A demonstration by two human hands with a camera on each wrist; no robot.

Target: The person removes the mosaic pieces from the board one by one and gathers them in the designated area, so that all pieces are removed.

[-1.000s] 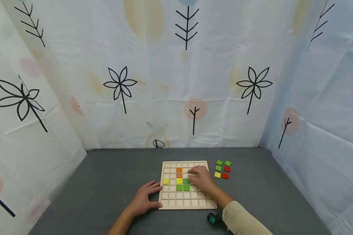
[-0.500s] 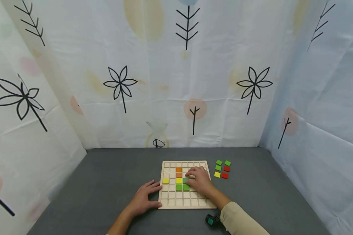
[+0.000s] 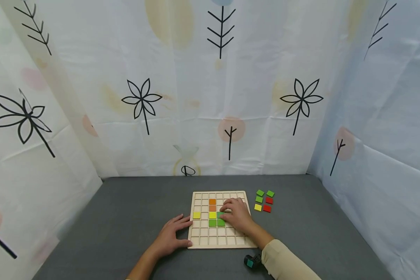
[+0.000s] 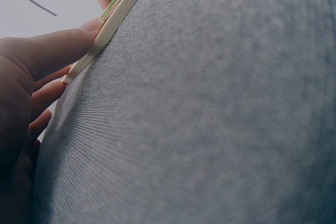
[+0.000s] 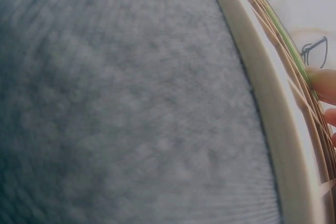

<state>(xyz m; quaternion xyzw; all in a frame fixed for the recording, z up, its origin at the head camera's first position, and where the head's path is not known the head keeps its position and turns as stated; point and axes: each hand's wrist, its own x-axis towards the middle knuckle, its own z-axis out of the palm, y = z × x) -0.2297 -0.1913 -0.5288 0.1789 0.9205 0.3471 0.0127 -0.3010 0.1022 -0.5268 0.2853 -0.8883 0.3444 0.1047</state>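
Note:
A square wooden grid board (image 3: 205, 241) lies on the table. In its cells sit two orange tiles (image 3: 212, 202), two yellow tiles and several green ones. My left hand (image 3: 171, 235) rests at the board's left edge, fingers spread, with fingertips and thumb touching the rim; the left wrist view shows its thumb (image 4: 63, 48) against that rim. My right hand (image 3: 237, 215) is over the board's right half, fingers bent. Thumb and fingertips close about a green tile (image 3: 220, 215) right of the central yellow tile. The right wrist view shows the thumb (image 5: 323, 83) touching a green strip of tile.
Right of the board lie loose tiles: several green ones (image 3: 259, 199), a yellow tile (image 3: 258, 207) and two red tiles (image 3: 267, 209). A black device (image 3: 252, 261) is by the right sleeve (image 3: 283, 261). Patterned cloth walls (image 3: 182, 155) border the grey table (image 3: 143, 198).
My right hand has shifted slightly left, bringing thumb and fingertips to the green tile, then stayed there. The left hand and the board show no clear movement.

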